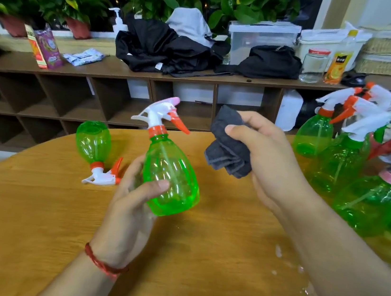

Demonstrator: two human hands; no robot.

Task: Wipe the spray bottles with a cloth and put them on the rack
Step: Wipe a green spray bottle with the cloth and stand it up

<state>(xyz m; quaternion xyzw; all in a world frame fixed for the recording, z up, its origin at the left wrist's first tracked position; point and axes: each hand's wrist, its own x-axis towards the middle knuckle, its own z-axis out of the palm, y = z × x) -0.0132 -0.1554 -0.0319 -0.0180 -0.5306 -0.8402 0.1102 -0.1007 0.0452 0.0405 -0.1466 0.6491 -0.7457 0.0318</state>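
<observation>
Left hand [131, 196]: a translucent green plastic spray bottle [171, 169] is gripped upright above the round wooden table [21, 199].
Right hand [263, 154]: a crumpled dark grey cloth [229, 147] is clutched, just right of the bottle.

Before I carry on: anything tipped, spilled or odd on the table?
Yes. One green translucent plastic spray bottle lies on its side on the round wooden table, left of the held bottle. Water drops glisten beside the right forearm.

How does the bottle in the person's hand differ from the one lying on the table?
The held bottle is upright in the left hand; the lying bottle rests sideways on the table. The held bottle's sprayer is on top; the lying bottle's points toward the camera. Both are clear green with white sprayers.
</observation>
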